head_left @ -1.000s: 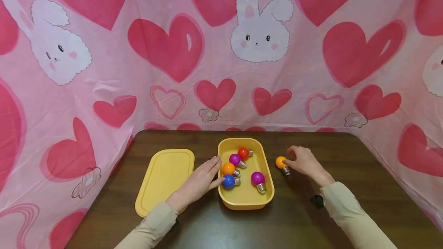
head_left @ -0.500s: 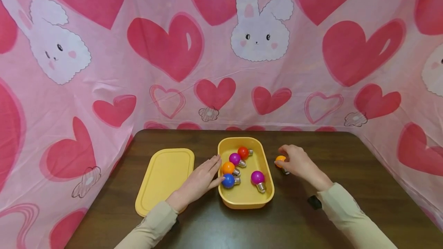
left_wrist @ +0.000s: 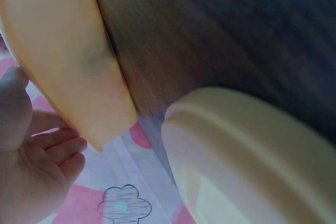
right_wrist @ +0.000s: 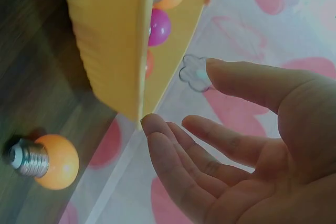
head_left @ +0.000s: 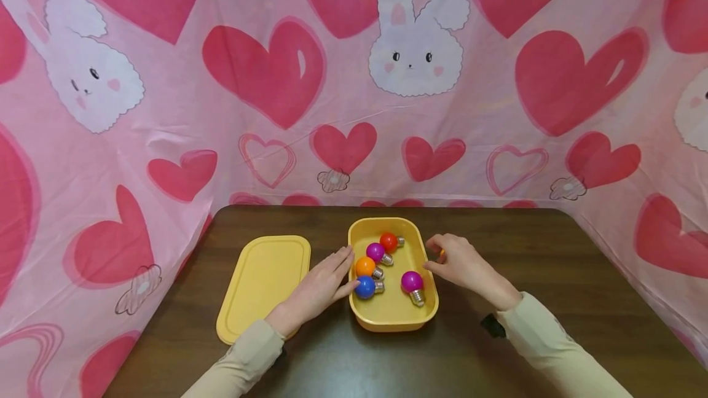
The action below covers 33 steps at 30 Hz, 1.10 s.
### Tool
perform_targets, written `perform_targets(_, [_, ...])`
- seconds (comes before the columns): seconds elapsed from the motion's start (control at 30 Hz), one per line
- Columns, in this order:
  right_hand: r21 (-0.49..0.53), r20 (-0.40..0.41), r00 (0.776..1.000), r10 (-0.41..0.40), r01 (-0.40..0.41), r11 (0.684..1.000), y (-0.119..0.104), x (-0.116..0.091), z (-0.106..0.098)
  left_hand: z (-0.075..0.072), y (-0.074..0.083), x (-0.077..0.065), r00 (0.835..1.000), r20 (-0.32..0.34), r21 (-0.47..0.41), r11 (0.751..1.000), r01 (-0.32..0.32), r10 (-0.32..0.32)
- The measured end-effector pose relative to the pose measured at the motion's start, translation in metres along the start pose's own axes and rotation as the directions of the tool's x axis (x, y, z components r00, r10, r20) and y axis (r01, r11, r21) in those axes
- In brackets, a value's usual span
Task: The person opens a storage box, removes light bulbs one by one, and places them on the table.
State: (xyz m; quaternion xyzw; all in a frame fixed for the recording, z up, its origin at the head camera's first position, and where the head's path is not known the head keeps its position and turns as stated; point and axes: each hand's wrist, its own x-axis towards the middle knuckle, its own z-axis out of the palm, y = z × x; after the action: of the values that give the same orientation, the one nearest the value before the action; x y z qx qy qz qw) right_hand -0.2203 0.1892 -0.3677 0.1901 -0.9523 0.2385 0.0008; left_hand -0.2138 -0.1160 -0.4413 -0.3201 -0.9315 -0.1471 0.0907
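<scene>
A yellow plastic box (head_left: 394, 318) stands mid-table with several coloured light bulbs inside: red (head_left: 389, 242), orange (head_left: 364, 267), blue (head_left: 365, 287), and two purple. My left hand (head_left: 318, 290) rests against the box's left rim, fingers extended. At the right rim, my right hand (head_left: 463, 264) has its fingertips at or very near the edge, with thumb and fingers spread apart. Another orange bulb (right_wrist: 56, 162) lies on the table outside the box, apart from the fingers in the right wrist view. From the head view it is mostly hidden behind the right hand.
A yellow lid (head_left: 264, 281) lies flat on the dark wooden table (head_left: 520, 232), left of the box and partly under the left forearm. A pink cloth (head_left: 343, 103) with hearts and rabbits hangs behind the table and along its sides.
My right hand has moved left, over the loose orange bulb, to the box's right rim. The left hand and the bulbs in the box have stayed in place.
</scene>
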Motion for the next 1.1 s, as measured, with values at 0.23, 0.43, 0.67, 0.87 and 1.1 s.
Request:
perform_targets(0.23, [0.011, 0.065, 0.997, 0.044, -0.045, 0.999, -0.013, 0.002, 0.007, 0.000, 0.000, 0.000, 1.000, -0.013, 0.011, 1.000, -0.007, 0.008])
perform_targets(0.43, [-0.007, 0.092, 0.993, 0.071, -0.071, 0.997, -0.021, 0.005, 0.016, 0.000, -0.001, 0.000, 1.000, -0.006, 0.012, 1.000, -0.003, 0.003])
perform_targets(0.67, [-0.006, 0.116, 0.989, 0.089, -0.089, 0.996, -0.030, 0.007, 0.027, 0.001, -0.001, 0.001, 1.000, -0.009, 0.023, 1.000, -0.003, 0.003])
perform_targets(0.87, [-0.045, 0.112, 0.991, 0.071, -0.066, 0.997, -0.032, 0.008, 0.035, 0.001, 0.000, 0.001, 1.000, -0.018, 0.018, 1.000, -0.012, 0.012])
perform_targets(1.1, [-0.060, 0.125, 0.985, 0.121, -0.114, 0.992, -0.038, 0.011, 0.042, 0.000, 0.001, 0.000, 1.000, -0.010, 0.011, 1.000, -0.006, 0.007])
